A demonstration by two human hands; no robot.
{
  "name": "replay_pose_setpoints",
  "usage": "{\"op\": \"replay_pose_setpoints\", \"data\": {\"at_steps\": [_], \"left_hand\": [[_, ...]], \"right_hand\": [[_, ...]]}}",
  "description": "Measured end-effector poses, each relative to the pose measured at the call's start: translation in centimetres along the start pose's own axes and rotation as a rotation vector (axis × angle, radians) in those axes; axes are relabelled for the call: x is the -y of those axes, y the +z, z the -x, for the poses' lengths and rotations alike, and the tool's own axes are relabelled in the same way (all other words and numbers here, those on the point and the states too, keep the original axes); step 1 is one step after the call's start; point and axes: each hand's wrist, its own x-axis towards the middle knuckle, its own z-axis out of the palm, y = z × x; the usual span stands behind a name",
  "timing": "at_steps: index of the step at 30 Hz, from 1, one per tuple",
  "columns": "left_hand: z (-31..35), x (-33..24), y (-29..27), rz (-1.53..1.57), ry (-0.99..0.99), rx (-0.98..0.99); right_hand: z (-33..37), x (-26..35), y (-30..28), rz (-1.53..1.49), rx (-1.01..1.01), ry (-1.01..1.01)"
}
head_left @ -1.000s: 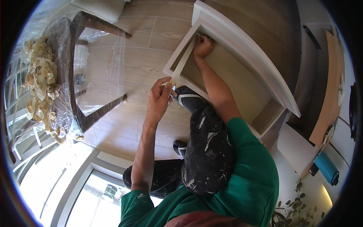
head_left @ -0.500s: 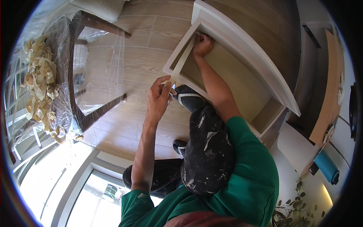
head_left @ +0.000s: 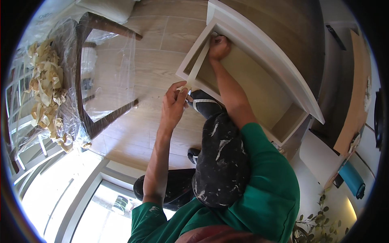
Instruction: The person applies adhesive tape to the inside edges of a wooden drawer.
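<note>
A pale strip of masking tape [head_left: 197, 65] stretches between my two hands, across the near left corner of a drawer. The light grey-white drawer [head_left: 239, 106] lies on the floor, its wide curved front panel facing away from me. My left hand [head_left: 174, 106], just outside the drawer's left end, pinches the near end of the tape, with a small bit hanging by the fingertips. Inside the drawer, my right hand [head_left: 219, 47] is closed in the far left corner, at the tape's other end. Its fingertips are partly hidden, and the forearm crosses the drawer's near side.
To the left stands an upturned dark wooden chair [head_left: 81, 69] wrapped in clear plastic, with crumpled used tape [head_left: 46, 81] heaped beside it. A white cabinet with a brown board [head_left: 351, 93] and a teal roll [head_left: 351, 178] is on the right. Leafy stems [head_left: 320, 220] are at lower right.
Both hands keep nearly the same pose, with the tape still stretched between them. The whole view has shifted slightly.
</note>
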Motion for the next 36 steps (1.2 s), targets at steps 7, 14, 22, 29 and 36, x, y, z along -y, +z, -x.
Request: {"op": "replay_pose_setpoints", "data": {"at_steps": [7,14,22,29,36], "left_hand": [[-0.1,0.2,-0.2,-0.004,-0.005,0.005],[-0.3,-0.1,-0.4,-0.007,0.005,-0.004],[-0.3,0.2,-1.3,-0.047,0.014,-0.022],[-0.6,0.2,-1.8,-0.118,-0.023,-0.007],[-0.8,0.5,-1.8,-0.109,-0.030,0.025]], "right_hand": [[0.1,0.4,-0.4,-0.004,0.085,-0.048],[-0.7,-1.1,-0.2,0.036,0.074,-0.303],[-1.3,-0.5,-1.4,0.057,0.249,-0.277],[-1.1,-1.3,-2.6,-0.091,0.309,-0.196],[-1.1,-0.9,-3.7,0.021,0.340,-0.450]]}}
